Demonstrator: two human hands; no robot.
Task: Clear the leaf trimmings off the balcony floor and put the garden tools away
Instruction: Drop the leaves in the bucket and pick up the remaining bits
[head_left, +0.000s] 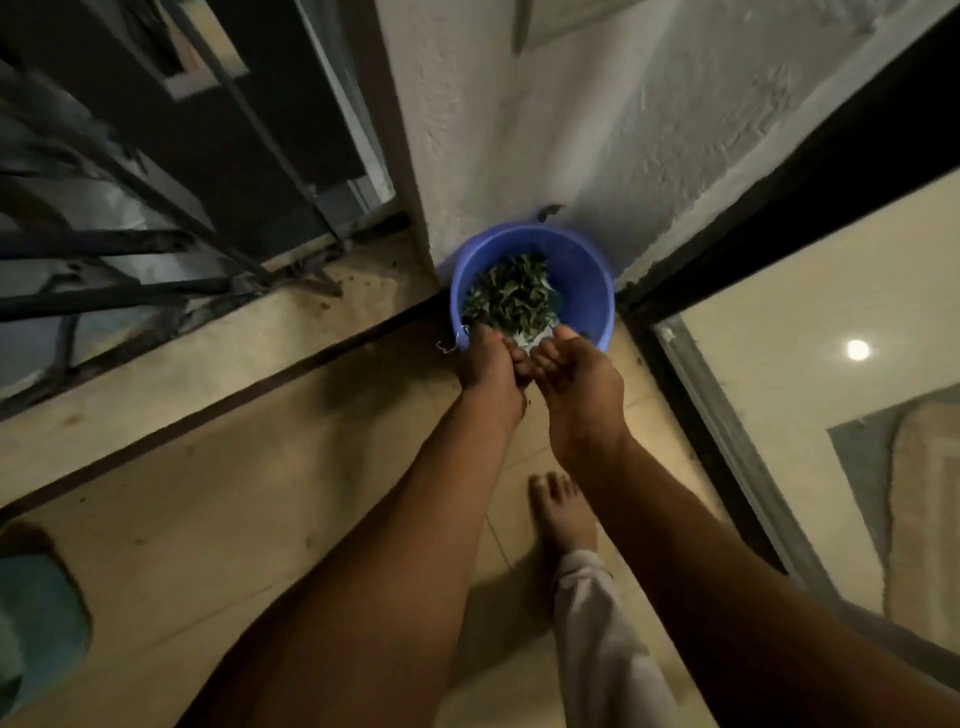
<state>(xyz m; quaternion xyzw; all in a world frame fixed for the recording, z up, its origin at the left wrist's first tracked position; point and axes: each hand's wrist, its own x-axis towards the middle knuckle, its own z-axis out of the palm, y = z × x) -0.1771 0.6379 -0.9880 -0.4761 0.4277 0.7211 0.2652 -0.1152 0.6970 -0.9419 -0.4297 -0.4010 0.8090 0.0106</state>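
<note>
Grips curled together, holding what I cannot tell, left hand and right hand hang at the near rim of the blue bucket, leaf trimmings lying just beyond inside.

A single wide-angle camera sits on the person's head and looks steeply down and a little forward along both outstretched forearms. The left hand and right hand meet near mid-frame at arm's length, over the near rim of a blue bucket standing in the corner against the wall. The balcony floor fills the lower half, with the person's own bare foot almost directly beneath the lens. The metal railing runs up the left edge and the glass door up the right, both splayed outward by the lens.
</note>
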